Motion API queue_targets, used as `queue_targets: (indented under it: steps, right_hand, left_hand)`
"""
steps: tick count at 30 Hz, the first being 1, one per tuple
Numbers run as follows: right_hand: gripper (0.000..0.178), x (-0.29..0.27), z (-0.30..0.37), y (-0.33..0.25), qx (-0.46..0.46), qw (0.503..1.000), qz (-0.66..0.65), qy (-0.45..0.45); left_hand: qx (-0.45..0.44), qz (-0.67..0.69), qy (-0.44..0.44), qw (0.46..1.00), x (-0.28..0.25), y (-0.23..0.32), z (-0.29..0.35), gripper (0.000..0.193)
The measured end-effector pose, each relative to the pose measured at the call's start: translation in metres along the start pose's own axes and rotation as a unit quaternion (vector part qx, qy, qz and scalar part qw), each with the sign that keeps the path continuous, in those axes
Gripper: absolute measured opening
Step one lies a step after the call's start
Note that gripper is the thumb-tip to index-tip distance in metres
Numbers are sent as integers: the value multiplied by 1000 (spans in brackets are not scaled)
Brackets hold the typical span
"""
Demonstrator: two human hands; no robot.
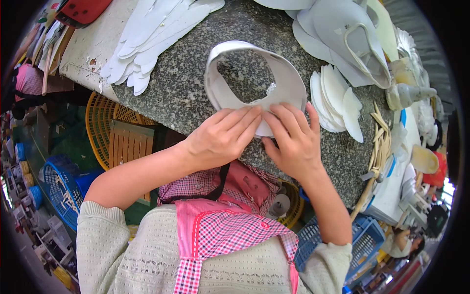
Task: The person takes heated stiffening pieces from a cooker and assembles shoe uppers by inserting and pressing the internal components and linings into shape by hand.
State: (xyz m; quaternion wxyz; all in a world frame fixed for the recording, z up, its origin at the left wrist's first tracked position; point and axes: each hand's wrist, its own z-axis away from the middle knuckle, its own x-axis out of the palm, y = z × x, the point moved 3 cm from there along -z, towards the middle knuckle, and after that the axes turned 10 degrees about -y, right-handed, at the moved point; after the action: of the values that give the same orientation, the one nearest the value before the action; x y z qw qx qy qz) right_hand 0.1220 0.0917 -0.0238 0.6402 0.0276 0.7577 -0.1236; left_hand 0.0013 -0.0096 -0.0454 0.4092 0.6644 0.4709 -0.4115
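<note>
An off-white shoe upper (290,81), curved into an open ring, stands on the speckled stone worktop (186,93) in front of me. My left hand (226,134) has its fingers pressed together on the near edge of the upper. Right beside it, my right hand (292,139) grips the same edge, with the thumb below and the fingers on top. The two hands almost meet there. A small shiny bit lies near the inner rim. Under my fingers, part of the edge is hidden.
White flat insole-shaped pieces (156,39) lie fanned out at the far left. A smaller pile of white pieces (335,100) sits to the right, below more off-white uppers (338,34). Thin wooden sticks (376,147) lie at the right edge. Baskets (61,188) stand below at left.
</note>
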Motion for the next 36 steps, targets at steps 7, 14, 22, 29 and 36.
queue_targets:
  steps: [7, 14, 22, 29, 36]
  right_hand:
    - [45, 2, 15, 29, -84, 995, -7, -57]
    - [36, -17, 12, 39, -64, 994, -16, -89]
    - [36, 46, -42, -11, 135, 815, -554, 101]
    - [88, 25, -47, -24, -55, 954, -290, -49]
    - [75, 10, 3, -8, -54, 941, -310, -121]
  left_hand:
    - [11, 6, -100, 995, -17, -22, 12, 34]
    - [13, 5, -130, 991, -20, -28, 13, 33]
    - [-34, 33, -98, 994, -31, -50, -6, 32]
    - [83, 33, -135, 987, -23, -91, 23, 39]
    - [90, 87, -156, 980, -22, -100, 20, 38]
